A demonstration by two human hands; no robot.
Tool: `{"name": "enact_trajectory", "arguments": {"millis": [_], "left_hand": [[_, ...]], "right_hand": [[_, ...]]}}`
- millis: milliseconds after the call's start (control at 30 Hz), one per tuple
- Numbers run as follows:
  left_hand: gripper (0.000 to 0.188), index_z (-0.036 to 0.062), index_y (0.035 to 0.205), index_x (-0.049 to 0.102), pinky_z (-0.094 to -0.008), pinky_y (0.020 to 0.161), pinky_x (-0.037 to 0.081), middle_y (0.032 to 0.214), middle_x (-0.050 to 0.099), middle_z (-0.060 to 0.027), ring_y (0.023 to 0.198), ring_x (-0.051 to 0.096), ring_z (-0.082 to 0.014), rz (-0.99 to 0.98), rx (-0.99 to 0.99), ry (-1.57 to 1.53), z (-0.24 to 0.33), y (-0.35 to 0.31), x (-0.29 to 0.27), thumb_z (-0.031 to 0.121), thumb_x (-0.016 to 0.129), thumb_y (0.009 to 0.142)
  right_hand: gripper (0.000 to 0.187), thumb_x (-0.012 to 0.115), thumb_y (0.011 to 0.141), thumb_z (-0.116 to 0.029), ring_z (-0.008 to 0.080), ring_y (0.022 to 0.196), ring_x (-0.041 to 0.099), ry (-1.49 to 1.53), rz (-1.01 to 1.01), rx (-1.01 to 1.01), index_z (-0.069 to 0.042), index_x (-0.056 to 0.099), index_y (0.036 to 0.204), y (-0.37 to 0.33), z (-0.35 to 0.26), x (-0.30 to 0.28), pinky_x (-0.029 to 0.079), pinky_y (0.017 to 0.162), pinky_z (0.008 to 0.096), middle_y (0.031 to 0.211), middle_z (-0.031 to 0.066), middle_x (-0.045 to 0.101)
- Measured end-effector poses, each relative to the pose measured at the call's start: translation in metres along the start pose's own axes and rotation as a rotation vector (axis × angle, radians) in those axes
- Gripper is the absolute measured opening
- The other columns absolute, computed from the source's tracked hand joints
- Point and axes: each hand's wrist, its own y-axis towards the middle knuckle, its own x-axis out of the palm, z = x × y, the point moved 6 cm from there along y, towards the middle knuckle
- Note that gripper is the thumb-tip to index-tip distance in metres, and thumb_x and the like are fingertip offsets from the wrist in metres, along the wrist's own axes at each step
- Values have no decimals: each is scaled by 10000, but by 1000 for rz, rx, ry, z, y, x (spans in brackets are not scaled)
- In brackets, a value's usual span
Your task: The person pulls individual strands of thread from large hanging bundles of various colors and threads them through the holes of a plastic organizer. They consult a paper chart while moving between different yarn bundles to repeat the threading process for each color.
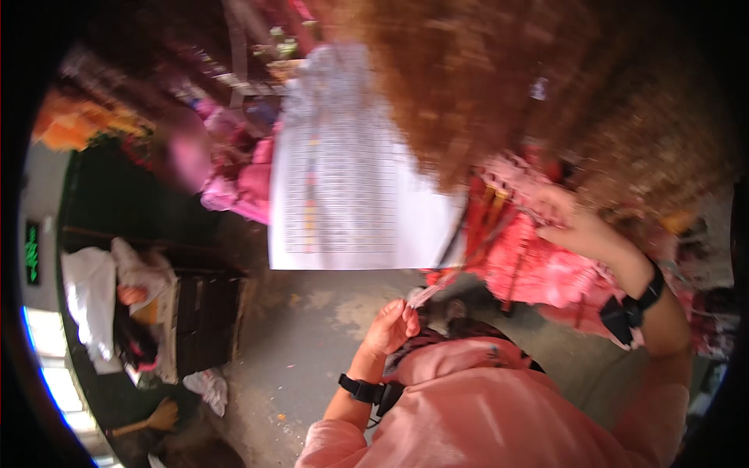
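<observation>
My left hand (392,327) is closed in a pinch on the end of a bundle of thin pale pink strands (425,295), which runs up and right toward longer red, orange and dark ribbons (485,218). Higher and to the right, my right hand (573,226) reaches in from the side against a pink openwork trim (507,175). Its thumb and fingers look apart, though motion blurs them. Below that hand hangs ruffled coral-pink fabric (538,265). A mass of brown curly fibre (468,86), smeared by motion, hides what lies behind it.
A white printed sheet with a table (335,195) hangs left of the ribbons. Pink items (250,183) hang behind it. At the left stand a dark cabinet (207,324) and a white bag (90,296). A brush (160,416) lies near the grey floor (289,343).
</observation>
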Motion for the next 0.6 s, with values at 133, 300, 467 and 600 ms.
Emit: {"name": "enact_trajectory", "arguments": {"millis": [133,300,467,600], "left_hand": [[242,105,625,445,-223,466,287,518,381,15,451,323,-88,217,-37,-290,-11,-65,-115,268,460,804],[95,115,740,489,-190,449,365,638,527,-3,544,493,-94,738,-248,-228,-52,-144,-241,173,447,802],[150,73,887,509,-221,490,403,831,593,-52,663,568,-127,945,-509,509,-34,-115,-219,176,441,801],[254,63,1030,492,-222,600,420,869,585,-56,751,550,-112,399,-297,889,2,-35,-158,200,439,822]], "right_hand": [[299,534,619,27,79,671,380,-11,-34,107,-55,460,897,-1,-9,0,353,590,213,782,3,428],[286,540,611,38,75,673,385,-71,-27,144,-62,467,869,-1,-12,-3,345,576,204,778,2,430],[264,546,619,25,87,663,394,-87,2,150,-54,475,860,-2,-25,-8,355,586,212,773,8,432],[183,551,637,-9,149,706,472,-95,-22,-44,-30,513,815,-18,-55,3,392,631,252,778,53,491]]}}
